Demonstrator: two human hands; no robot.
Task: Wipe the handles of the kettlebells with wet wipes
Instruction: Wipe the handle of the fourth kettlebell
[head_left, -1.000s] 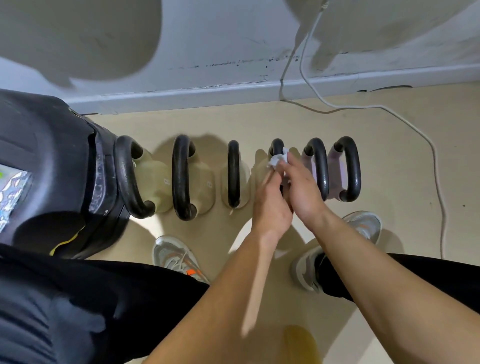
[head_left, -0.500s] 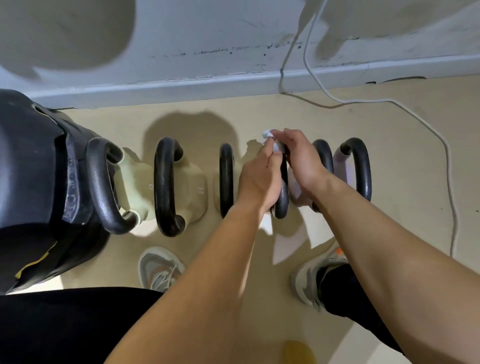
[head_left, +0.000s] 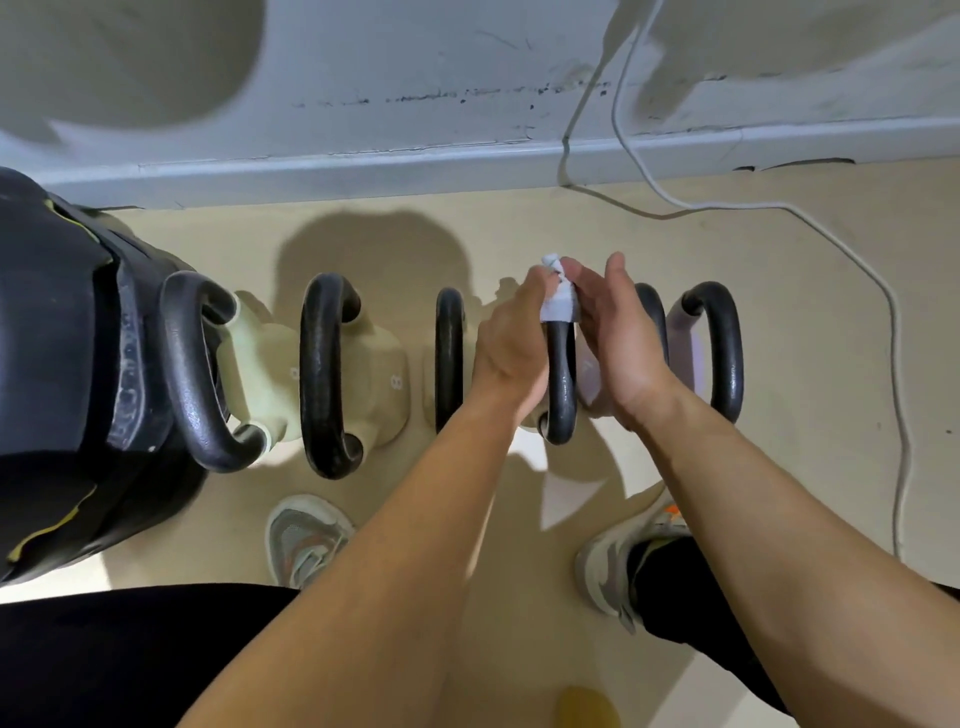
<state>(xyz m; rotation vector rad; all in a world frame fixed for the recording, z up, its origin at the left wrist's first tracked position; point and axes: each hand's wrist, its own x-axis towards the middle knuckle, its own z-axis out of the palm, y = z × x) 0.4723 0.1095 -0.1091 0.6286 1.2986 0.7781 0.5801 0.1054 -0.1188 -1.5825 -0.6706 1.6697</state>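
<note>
Overhead, looking down at a beige floor (head_left: 810, 467), six kettlebells (head_left: 363, 384) stand in a row along a grey wall (head_left: 363, 104), their black loop handles pointing up. The only clear writing is a number 8 (head_left: 397, 383) on the pale body of the second one from the left; raised lettering on a large black object (head_left: 62, 364) at the far left is too blurred to read. A white wet wipe (head_left: 558, 306) is wrapped around the far end of the fourth kettlebell's handle (head_left: 561, 384). The left hand (head_left: 514, 343) pinches the wipe with curled fingers, while the right hand (head_left: 618, 338), fingers together and fairly straight, presses against its right side. Both forearms cover part of the third and fifth kettlebells. A white cable (head_left: 831, 244) trails from the wall across the floor on the right. Two grey shoes (head_left: 304, 540) stand near the row.
</note>
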